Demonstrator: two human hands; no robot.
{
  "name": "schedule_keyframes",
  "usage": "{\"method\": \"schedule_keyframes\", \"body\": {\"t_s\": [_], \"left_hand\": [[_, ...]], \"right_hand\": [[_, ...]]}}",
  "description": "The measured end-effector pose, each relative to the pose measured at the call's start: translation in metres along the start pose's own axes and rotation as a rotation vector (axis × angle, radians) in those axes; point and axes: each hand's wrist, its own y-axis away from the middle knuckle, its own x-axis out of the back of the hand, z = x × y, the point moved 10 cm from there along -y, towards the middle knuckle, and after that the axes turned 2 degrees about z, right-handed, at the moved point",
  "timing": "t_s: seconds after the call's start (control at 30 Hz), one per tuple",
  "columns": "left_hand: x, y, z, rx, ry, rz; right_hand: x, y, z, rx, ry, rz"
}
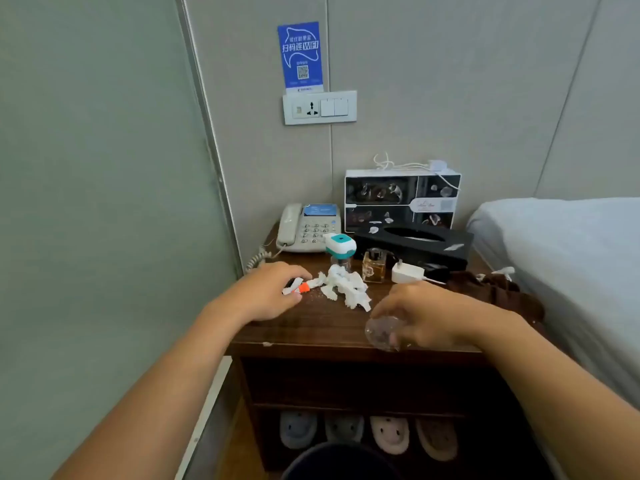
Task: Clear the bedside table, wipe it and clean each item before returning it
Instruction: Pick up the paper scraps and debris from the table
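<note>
Bedside table of dark wood (322, 329) stood cluttered, so the left hand (268, 294) pinched small orange-capped litter (300, 288) at ten o'clock, while the right hand (420, 318) grasped a clear crumpled plastic wrapper (381, 332) at five o'clock, apparently clearing rubbish first.

A dark wooden counter (311, 336) stands in the corner of a small room, pale grey panelled walls (450, 81) behind it. A blue WiFi sign (300, 55) sits above a white socket and switch plate (319, 107). A bed (571, 244) with a white sheet lies just beside it. Four slippers (367, 433) line the shelf beneath, on a wooden floor (239, 445).
</note>
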Motion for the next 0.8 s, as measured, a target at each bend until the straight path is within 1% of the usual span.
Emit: {"method": "schedule_keyframes", "body": {"t_s": [0.07,0.13,0.2,0.27,0.33,0.4,0.47,0.5,0.57,0.63,0.8], "left_hand": [[-0.003,-0.007,-0.001,0.011,-0.052,-0.004],[-0.008,-0.013,-0.005,0.043,-0.054,0.005],[-0.009,-0.019,0.000,0.022,-0.035,0.034],[-0.009,-0.027,0.014,-0.045,-0.008,0.059],[-0.015,-0.037,0.034,-0.091,-0.008,0.033],[-0.029,-0.050,0.049,-0.090,-0.087,-0.013],[-0.040,-0.063,0.056,-0.059,-0.168,-0.040],[-0.044,-0.068,0.058,-0.048,-0.185,-0.045],[-0.050,-0.075,0.062,-0.047,-0.201,-0.058],[-0.056,-0.077,0.067,-0.064,-0.217,-0.073],[-0.057,-0.075,0.068,-0.035,-0.162,-0.066]], "right_hand": [[-0.012,0.001,0.002,-0.030,0.009,-0.080],[-0.024,0.003,0.002,-0.032,0.048,-0.124],[-0.027,0.004,0.004,-0.009,0.081,-0.097],[-0.027,0.004,0.005,0.032,0.131,-0.064],[-0.027,0.002,0.006,0.074,0.122,-0.030],[-0.021,0.000,0.009,0.098,0.044,0.024],[-0.013,-0.002,0.012,0.100,0.037,0.091],[-0.008,-0.002,0.012,0.108,0.064,0.146],[0.007,0.001,0.010,0.150,0.095,0.306],[0.013,0.006,0.009,0.171,0.069,0.396],[0.010,0.013,0.009,0.164,0.054,0.419]]}}
